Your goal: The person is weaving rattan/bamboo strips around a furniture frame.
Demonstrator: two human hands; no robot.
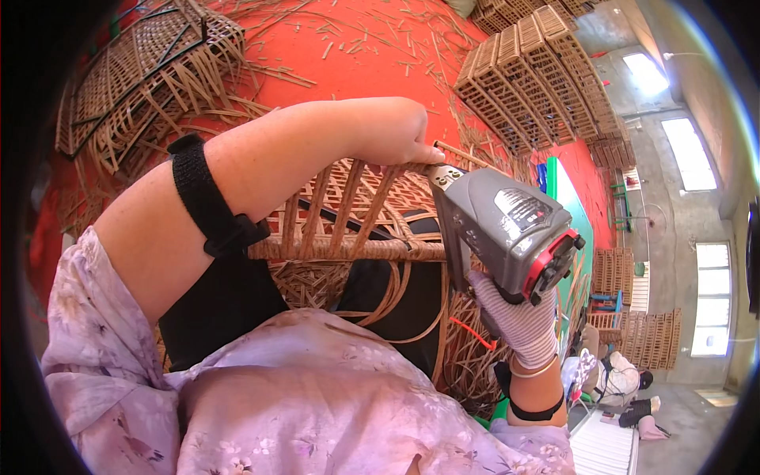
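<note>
Red floor (356, 47); power tool (499, 218) diagonally forward-left

Grey nail gun (500, 224) w/ red trim is tilted, ctr-R of frame, nose nr woven basket (336, 249). Basket's brown, open-weave, mid-frame.

Daylight is strong, with the windows (689, 154) at right burning out to white and the red floor (364, 67) brightly lit. The grey power tool (495, 226) looks sharp; the distant person (621, 380) is soft. The wall (669, 229) bends near the black fisheye rim (bluish flare streaks its upper right).
</note>
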